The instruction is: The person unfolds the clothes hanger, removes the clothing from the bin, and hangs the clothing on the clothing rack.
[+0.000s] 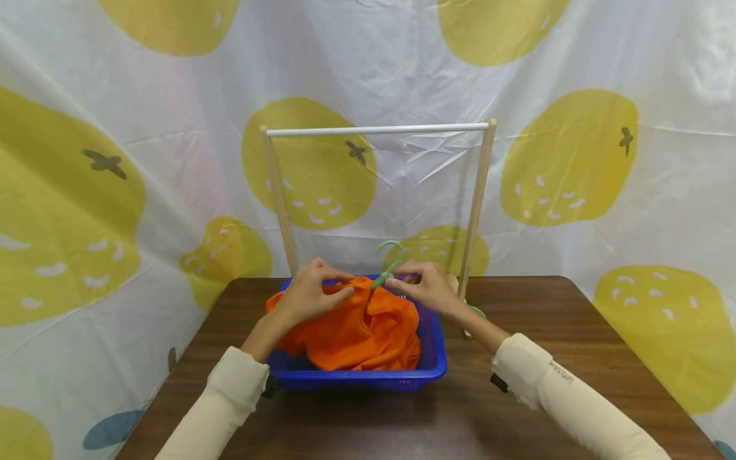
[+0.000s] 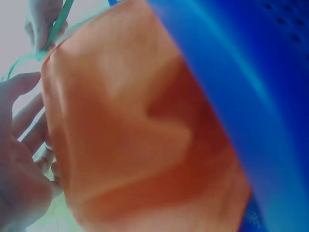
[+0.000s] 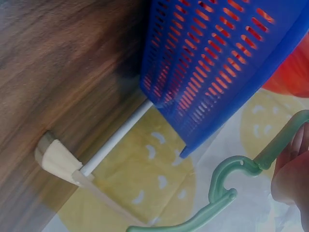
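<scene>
1. The right hand (image 1: pixel 425 287) pinched the green clothes hanger (image 1: pixel 382 279) between the thumb and the fingers, with almost no gap between them.
2. The grip was at the hanger's neck; its curved hook rose above the fingertips, and the lower part went down from them to the orange garment (image 1: pixel 356 335). How much of the hanger was inside the cloth, I could not tell.
3. The left hand (image 1: pixel 310 294) was at the upper left side of the garment. Its thumb and index finger stood apart, the other fingers were relaxed along the cloth edge, and it had no clear hold of anything.
4. The hanger was just beyond the tips of the left hand, near but apart from them.
5. The garment lay crumpled in the blue perforated basket (image 1: pixel 356 377), under both hands.
6. The basket stood on the brown wooden table (image 1: pixel 517 409), in front of the wooden clothes rack (image 1: pixel 476 198) with a white rod. Behind hung the lemon-print curtain (image 1: pixel 402 70).
</scene>
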### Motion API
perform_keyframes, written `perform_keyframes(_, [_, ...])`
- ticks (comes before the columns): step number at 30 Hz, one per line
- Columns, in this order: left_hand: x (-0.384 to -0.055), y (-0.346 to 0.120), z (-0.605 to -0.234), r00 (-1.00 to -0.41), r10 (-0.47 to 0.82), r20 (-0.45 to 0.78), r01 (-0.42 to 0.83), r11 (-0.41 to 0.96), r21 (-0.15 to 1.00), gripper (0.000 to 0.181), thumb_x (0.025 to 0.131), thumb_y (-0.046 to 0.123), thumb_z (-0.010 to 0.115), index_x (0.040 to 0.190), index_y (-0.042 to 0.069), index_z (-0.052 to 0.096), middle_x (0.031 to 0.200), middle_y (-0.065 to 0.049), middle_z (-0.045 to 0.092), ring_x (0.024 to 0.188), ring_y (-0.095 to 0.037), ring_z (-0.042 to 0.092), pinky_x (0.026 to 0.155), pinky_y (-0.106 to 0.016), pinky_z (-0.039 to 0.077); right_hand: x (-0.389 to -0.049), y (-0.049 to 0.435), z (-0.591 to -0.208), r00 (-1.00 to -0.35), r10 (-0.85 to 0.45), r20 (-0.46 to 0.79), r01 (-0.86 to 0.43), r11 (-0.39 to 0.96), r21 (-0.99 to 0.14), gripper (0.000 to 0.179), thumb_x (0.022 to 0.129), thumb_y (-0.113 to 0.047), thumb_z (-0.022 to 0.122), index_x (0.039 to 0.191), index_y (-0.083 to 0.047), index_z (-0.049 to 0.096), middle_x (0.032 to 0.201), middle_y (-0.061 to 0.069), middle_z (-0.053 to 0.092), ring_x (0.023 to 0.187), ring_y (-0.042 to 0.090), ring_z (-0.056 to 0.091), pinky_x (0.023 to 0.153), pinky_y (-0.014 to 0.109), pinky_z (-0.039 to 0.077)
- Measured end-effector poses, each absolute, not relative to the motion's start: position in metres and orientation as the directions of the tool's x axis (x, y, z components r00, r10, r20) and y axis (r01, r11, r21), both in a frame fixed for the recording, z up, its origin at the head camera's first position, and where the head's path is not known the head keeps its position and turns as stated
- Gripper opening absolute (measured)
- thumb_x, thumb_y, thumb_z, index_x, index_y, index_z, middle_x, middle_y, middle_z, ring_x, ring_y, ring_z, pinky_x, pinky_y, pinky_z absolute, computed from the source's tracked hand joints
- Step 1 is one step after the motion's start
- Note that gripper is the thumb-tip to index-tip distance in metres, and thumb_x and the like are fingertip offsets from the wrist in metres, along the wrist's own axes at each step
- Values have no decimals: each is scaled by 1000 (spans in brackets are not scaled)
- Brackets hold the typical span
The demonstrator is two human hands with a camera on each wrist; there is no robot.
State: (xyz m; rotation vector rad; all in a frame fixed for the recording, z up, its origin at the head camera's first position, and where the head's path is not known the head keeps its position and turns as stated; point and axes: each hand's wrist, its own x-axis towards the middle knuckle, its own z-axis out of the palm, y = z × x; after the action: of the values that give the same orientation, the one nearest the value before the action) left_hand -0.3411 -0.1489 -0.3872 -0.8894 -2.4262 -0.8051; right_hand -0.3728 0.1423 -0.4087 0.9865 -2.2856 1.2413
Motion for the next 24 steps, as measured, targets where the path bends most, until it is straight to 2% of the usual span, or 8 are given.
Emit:
perform_keyframes(5, [-340, -171, -386, -702, 410, 582, 679, 631, 375, 21, 89, 28, 84, 108, 18, 84, 90, -2, 69, 87, -18, 53, 74, -36, 43, -371, 152, -410, -722, -377, 580, -691, 411, -594, 17, 91, -14, 82, 105, -6, 82, 87, 6, 77, 71, 14, 68, 61, 26, 54])
perform_keyframes(10, [-342, -187, -389, -697, 404, 592, 686, 618, 385, 14, 87, 22, 87, 100, 18, 85, 86, -1, 69, 83, -25, 54, 70, -35, 41, -371, 157, -410, -731, -363, 578, -681, 429, -593, 17, 91, -16, 82, 105, -6, 82, 89, 7, 78, 71, 14, 68, 61, 27, 54])
perform_keyframes(15, [-343, -186, -392, -665, 424, 615, 718, 591, 368, 8, 87, 20, 87, 95, 18, 86, 80, -1, 65, 78, -23, 53, 67, -34, 41, -373, 154, -410, -700, -388, 599, -713, 412, -567, 16, 90, -16, 83, 104, -7, 82, 90, 6, 78, 70, 12, 69, 62, 28, 56])
perform_keyframes(20, [-343, -178, -393, -676, 427, 600, 710, 595, 377, 9, 86, 21, 87, 94, 17, 87, 77, 0, 60, 73, -24, 51, 64, -32, 39, -373, 144, -410, -656, -420, 628, -755, 354, -552, 18, 88, -12, 84, 105, -5, 82, 90, 8, 78, 69, 13, 71, 61, 28, 57])
perform_keyframes(24, [-345, -169, -394, -675, 438, 594, 714, 590, 376, 9, 85, 22, 88, 92, 16, 87, 76, 3, 62, 73, -22, 51, 65, -31, 39, -375, 136, -411, -637, -438, 634, -770, 337, -542, 20, 89, -10, 83, 107, -3, 82, 92, 9, 78, 71, 16, 71, 63, 28, 58])
